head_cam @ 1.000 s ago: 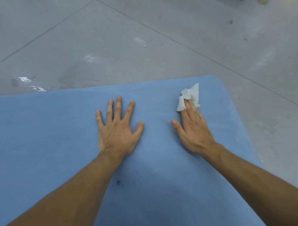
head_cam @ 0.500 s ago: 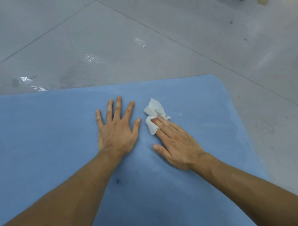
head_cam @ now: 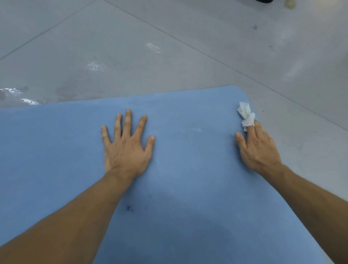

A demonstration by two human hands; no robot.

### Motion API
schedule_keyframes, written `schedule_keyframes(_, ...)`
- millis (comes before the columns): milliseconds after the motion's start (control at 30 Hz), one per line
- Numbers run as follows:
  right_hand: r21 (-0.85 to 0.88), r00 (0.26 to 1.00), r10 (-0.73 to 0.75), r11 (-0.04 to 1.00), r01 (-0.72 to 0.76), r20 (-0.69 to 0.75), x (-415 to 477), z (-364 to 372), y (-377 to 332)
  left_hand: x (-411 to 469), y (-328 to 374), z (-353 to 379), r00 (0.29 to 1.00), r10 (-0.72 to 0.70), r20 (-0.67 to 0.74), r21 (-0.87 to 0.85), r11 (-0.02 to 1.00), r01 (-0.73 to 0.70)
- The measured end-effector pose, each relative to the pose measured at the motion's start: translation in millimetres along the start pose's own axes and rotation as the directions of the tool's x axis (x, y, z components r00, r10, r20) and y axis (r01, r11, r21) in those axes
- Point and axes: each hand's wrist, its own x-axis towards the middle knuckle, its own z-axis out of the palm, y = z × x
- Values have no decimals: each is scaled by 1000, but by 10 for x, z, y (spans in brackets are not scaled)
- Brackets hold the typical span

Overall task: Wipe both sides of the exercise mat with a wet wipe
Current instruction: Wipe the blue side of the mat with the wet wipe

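A blue exercise mat (head_cam: 188,169) lies flat on the floor and fills the lower part of the view. My left hand (head_cam: 126,148) rests palm down on its middle, fingers spread, holding nothing. My right hand (head_cam: 258,148) lies flat near the mat's right edge, close to the far right corner. Its fingertips press a crumpled white wet wipe (head_cam: 246,115) against the mat. A small dark mark (head_cam: 129,208) shows on the mat beside my left forearm.
Grey tiled floor (head_cam: 169,47) surrounds the mat, with wet shiny patches (head_cam: 96,66) beyond its far edge and at the far left. A dark object (head_cam: 264,1) and a pale one (head_cam: 290,4) sit at the top right edge.
My right hand swept the wipe left to beside my left thumb, then back right to the mat's far right corner. My left hand stayed in place.
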Motion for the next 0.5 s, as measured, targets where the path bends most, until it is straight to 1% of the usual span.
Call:
schedule_keyframes(133,1,990,139,990,-139,7,-53,-85,148,-2,7,-2,1000,3,-2,-11,1000,-3)
schedule_keyframes(200,17,985,170,985,-171,7,-84,-107,148,-1,5,-9,1000,4,4,-14,1000,-4)
schedule_keyframes(267,56,990,129,990,-132,49,-84,-117,87,-4,7,-15,1000,9,0,-19,1000,-9)
schedule_keyframes(333,138,994,62,988,-74,87,-76,-88,-42,0,-5,-23,1000,17,7,-18,1000,-17)
schedule_keyframes(400,192,996,-5,981,-12,90,-97,-37,-250,14,-16,-46,999,24,40,-16,1000,-23)
schedule_keyframes(500,212,985,-128,972,102,114,-202,76,-675,39,-38,-83,994,30,109,-21,999,-28)
